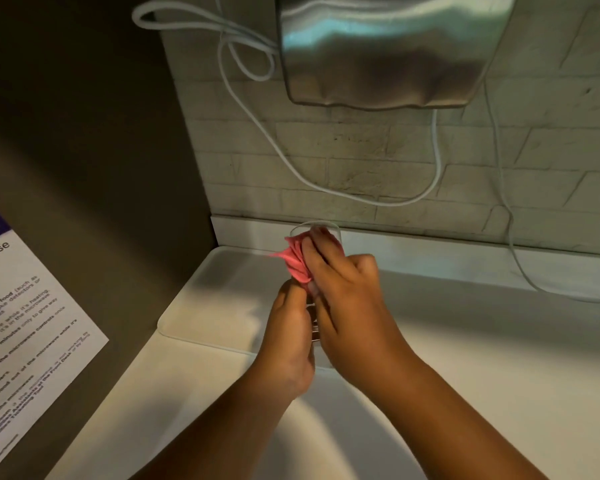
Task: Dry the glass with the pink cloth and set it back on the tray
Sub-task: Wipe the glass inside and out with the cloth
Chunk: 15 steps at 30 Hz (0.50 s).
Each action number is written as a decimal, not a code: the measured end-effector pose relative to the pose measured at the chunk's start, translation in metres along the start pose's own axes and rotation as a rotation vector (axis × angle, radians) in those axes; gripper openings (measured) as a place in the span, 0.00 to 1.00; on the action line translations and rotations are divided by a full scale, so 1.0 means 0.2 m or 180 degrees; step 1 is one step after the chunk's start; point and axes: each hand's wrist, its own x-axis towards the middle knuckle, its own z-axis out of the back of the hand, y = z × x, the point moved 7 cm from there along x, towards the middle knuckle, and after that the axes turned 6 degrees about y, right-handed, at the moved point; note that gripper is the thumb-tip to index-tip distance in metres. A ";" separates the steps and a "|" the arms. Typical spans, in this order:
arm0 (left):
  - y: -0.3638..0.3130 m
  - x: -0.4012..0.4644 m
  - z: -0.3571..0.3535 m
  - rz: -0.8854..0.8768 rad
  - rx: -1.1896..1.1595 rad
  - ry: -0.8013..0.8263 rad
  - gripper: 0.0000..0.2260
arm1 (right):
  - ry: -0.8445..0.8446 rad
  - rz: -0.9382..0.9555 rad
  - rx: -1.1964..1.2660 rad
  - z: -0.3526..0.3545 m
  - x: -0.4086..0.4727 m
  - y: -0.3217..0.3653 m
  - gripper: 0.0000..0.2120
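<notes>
A clear glass [326, 227] is held above the white tray [219, 292], tilted with its mouth away from me. My left hand [288, 341] grips its lower part and base. My right hand [343, 292] presses the pink cloth [293, 261] against the glass, with fingers and cloth reaching into the mouth. Most of the glass body is hidden behind my hands; only the rim and a strip between my hands show.
The tray lies on a white counter [482, 341] against a brick-pattern wall. A steel appliance [388, 50] hangs overhead with white cables [257, 126] looping down. A dark panel with a printed notice [25, 317] stands on the left.
</notes>
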 end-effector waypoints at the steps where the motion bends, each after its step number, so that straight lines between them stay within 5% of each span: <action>1: 0.00 0.00 0.00 -0.0047 0.0035 -0.0025 0.17 | -0.0036 -0.0003 -0.0119 0.01 0.02 -0.01 0.27; 5: -0.03 -0.01 0.01 -0.0267 0.0241 -0.0162 0.17 | -0.0096 -0.0023 -0.0154 0.01 0.04 -0.06 0.27; 12: 0.03 -0.08 -0.02 -0.0147 0.0407 -0.0214 0.31 | -0.0549 -0.0292 0.0091 0.05 0.10 -0.21 0.24; 15: 0.00 -0.07 -0.01 -0.0171 -0.0119 -0.0210 0.29 | -0.0780 -0.0495 0.1444 0.08 0.08 -0.26 0.21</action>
